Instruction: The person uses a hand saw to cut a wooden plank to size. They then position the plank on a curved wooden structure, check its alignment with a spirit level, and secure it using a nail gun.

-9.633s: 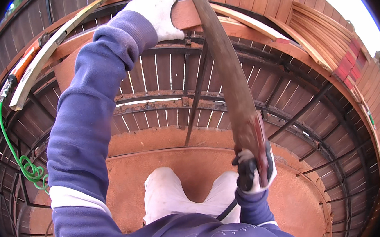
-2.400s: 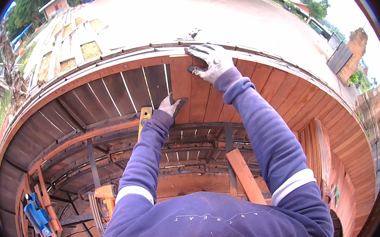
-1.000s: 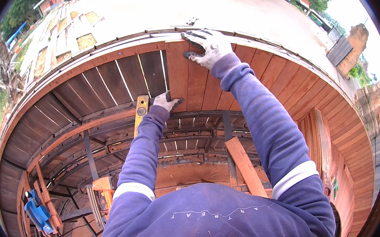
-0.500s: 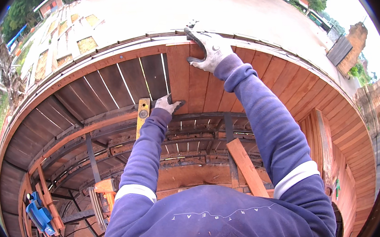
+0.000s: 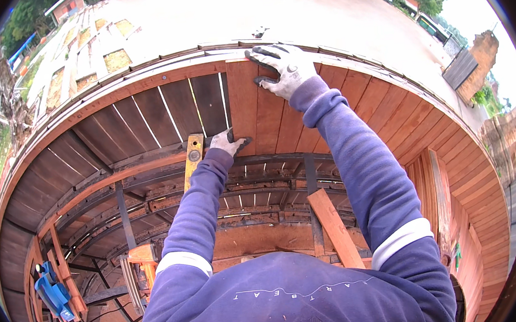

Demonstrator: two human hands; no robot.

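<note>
A reddish-brown wooden plank (image 5: 242,101) lies at the left end of a row of fitted planks (image 5: 357,100) on the curved frame. At its lower left corner my left hand (image 5: 227,143), in a pale glove with dark fingertips, grips the plank's end, the thumb lying across its face. My right hand (image 5: 287,72), gloved alike, rests over the planks' upper ends by the rim, with fingers and thumb apart and curved toward the left. A yellow spirit level (image 5: 194,157) stands just left of my left hand.
Dark older boards (image 5: 150,118) with light gaps curve off to the left. A loose wooden board (image 5: 335,228) leans below my right arm. A blue tool (image 5: 53,292) and an orange tool (image 5: 143,257) sit at lower left. Pale pavement (image 5: 196,19) lies beyond the rim.
My right hand has come down slightly and left, its fingers now lower over the planks' upper ends. My left hand and the plank look unmoved.
</note>
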